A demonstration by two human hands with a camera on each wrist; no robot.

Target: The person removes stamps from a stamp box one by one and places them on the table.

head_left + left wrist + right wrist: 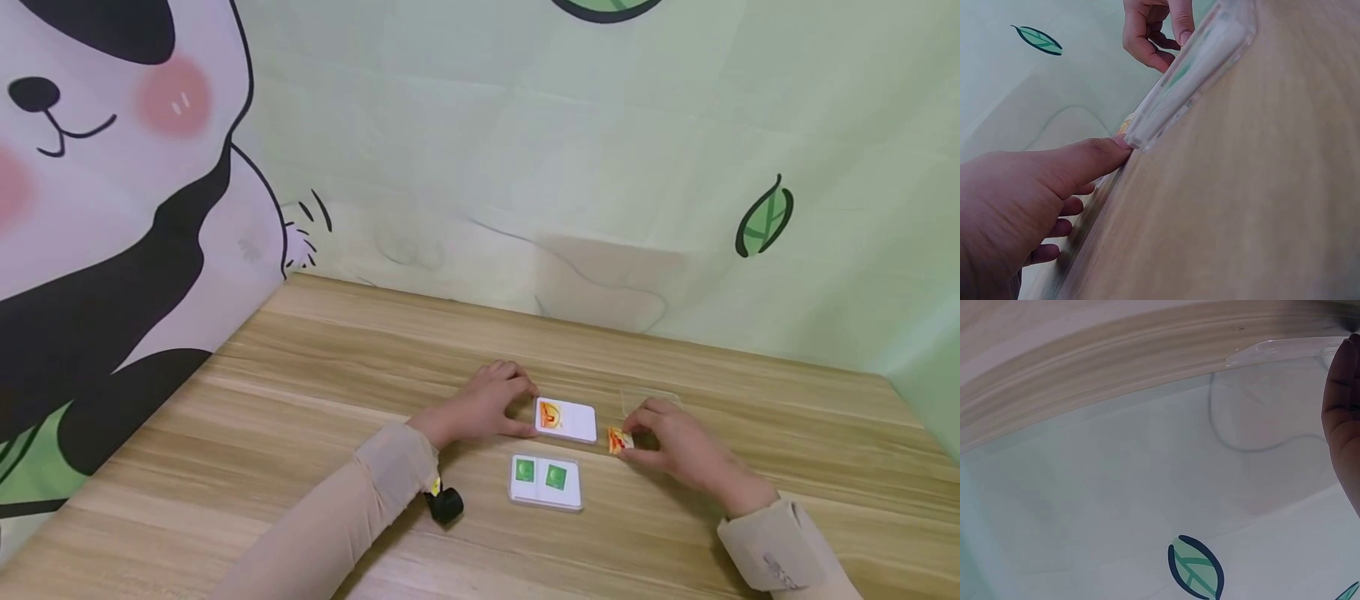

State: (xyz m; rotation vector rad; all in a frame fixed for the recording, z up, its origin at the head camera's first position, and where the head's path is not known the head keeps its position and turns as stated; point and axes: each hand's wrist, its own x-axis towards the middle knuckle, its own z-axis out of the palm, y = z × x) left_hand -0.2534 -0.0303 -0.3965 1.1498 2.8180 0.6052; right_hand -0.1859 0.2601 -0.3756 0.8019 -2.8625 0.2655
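Note:
In the head view, my left hand (487, 404) steadies a flat white case (577, 422) with thumb and forefinger at its left end. An orange picture square (551, 415) lies on the left half of this case. My right hand (678, 446) pinches a small orange-and-red picture square (617, 440) just right of the case. Nearer me lies a second flat clear-edged case (546, 498) bearing two green squares (556, 477). The left wrist view shows my thumb (1107, 156) at the case edge. In the right wrist view, only part of my right hand (1344, 419) shows.
A thin clear plastic lid (648, 395) lies behind my right hand. The wood-grain table (315, 367) meets a pale green wall cloth (480, 167) with a panda print at left. A black wrist device (446, 505) hangs beside my left cuff.

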